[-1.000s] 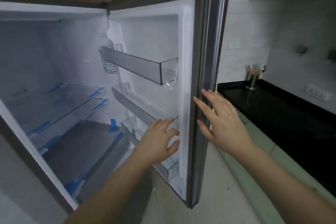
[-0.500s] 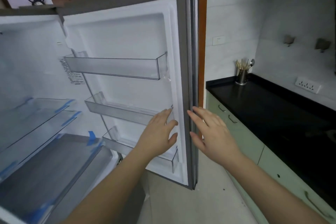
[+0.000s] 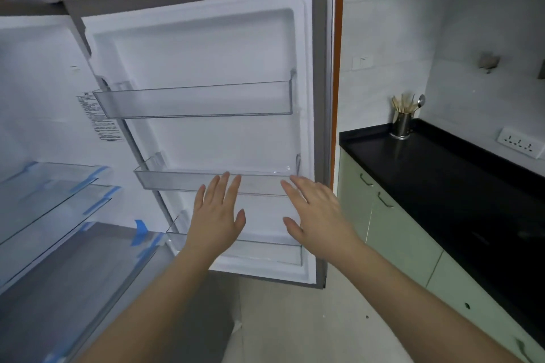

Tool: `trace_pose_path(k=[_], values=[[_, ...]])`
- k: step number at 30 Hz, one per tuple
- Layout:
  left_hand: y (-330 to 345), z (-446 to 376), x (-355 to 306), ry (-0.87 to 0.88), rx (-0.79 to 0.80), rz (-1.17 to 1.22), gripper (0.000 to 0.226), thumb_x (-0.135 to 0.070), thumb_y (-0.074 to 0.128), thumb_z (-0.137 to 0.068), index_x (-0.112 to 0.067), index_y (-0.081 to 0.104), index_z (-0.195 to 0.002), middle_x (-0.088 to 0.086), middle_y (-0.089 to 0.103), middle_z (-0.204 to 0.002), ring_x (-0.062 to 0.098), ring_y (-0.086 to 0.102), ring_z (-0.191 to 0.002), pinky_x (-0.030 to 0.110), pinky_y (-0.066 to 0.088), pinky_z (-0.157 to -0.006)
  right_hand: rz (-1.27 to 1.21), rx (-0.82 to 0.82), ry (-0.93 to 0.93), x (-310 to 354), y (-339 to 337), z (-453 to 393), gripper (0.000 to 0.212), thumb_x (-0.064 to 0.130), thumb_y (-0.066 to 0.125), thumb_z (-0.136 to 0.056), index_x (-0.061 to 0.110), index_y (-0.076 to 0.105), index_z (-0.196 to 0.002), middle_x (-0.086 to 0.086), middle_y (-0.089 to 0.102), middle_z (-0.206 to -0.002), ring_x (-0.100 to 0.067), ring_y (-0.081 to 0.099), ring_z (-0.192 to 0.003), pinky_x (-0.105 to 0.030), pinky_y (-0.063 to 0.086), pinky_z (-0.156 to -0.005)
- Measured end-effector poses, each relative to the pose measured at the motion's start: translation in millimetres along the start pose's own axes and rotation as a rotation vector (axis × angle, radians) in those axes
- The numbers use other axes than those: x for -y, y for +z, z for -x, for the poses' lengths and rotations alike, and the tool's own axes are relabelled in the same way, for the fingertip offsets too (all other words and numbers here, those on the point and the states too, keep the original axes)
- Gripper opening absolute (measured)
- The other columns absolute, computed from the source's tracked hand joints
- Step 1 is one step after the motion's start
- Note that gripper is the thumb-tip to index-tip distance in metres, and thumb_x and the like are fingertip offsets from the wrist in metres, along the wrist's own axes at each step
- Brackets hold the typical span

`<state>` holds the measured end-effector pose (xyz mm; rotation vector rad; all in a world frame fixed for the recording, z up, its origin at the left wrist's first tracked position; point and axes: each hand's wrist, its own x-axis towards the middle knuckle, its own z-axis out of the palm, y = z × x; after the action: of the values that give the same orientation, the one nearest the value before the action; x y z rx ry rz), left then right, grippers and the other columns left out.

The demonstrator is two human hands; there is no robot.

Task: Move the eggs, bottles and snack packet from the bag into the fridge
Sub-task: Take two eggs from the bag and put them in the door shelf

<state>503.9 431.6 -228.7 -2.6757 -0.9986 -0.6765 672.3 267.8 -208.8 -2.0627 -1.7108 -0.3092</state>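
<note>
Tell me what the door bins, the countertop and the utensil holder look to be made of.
Door bins: clear, faintly grey plastic by the look; the white door liner shows through them.
Countertop: black and glossy with soft reflections, likely polished stone or a similar composite; cannot tell which.
Utensil holder: shiny silver cylinder, apparently stainless steel, holding what seem wooden chopsticks and a metal spoon.

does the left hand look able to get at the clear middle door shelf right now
Probably yes: the open left hand is raised right in front of the clear plastic middle door shelf, fingertips at its front edge, holding nothing, and nothing lies between them.
</note>
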Motion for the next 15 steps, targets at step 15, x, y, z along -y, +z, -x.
trace_pose_path(k=[15], values=[[41.1,-79.4,45.7,0.132,-0.165,0.047,0.053,-0.027,0.066,-0.083,-0.015,0.055,-0.133,0.011,0.063,-0.119,0.031,0.057,-0.111,0.048,0.032,-0.112,0.281,-0.008,0.208,-23.6,68.7,-102.2,0.084,0.041,0.068,-0.083,0.015,0.027,-0.151,-0.016,0.032,-0.155,-0.036,0.024,-0.145,-0.046,0.017,-0.116]])
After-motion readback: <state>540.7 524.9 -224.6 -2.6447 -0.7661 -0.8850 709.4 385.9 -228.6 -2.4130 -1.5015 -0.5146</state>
